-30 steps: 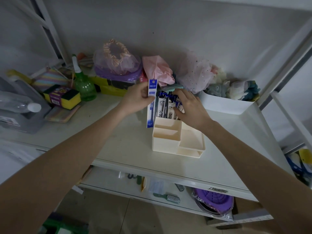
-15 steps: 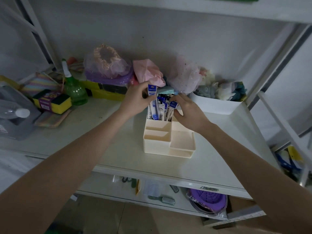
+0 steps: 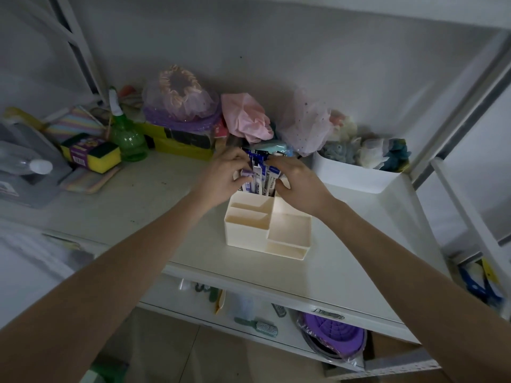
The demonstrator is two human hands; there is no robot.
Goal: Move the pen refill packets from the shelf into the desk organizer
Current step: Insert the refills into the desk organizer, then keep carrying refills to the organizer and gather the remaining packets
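Nearest, below both wrists, the cream desk organizer [image 3: 266, 230] sits on the white shelf [image 3: 171, 225], its low front compartments bare. Just past them, between the two hands, the tall rear compartment holds a bunch of pen refill packets [image 3: 260, 175] standing upright, their blue and white tops poking above the rim. The left hand [image 3: 226, 175] is curled on the left side of the bunch, its fingers pinched on the top of one packet at that edge, which looks to be going down among the rest. The right hand [image 3: 297, 182] is half-open, fingers bent over the right side of the bunch and thumb near the organizer's rear wall, seemingly steadying the packets; whether it actually grips one cannot be told. Farther back, beyond the fingertips, lie a pink crumpled cloth [image 3: 244, 117] and other clutter; left of the left hand stands a green spray bottle [image 3: 125, 134], right of the right hand a white bin [image 3: 354, 174]. No loose packets show on the shelf, so the task appears nearly done, with only this last packet to seat
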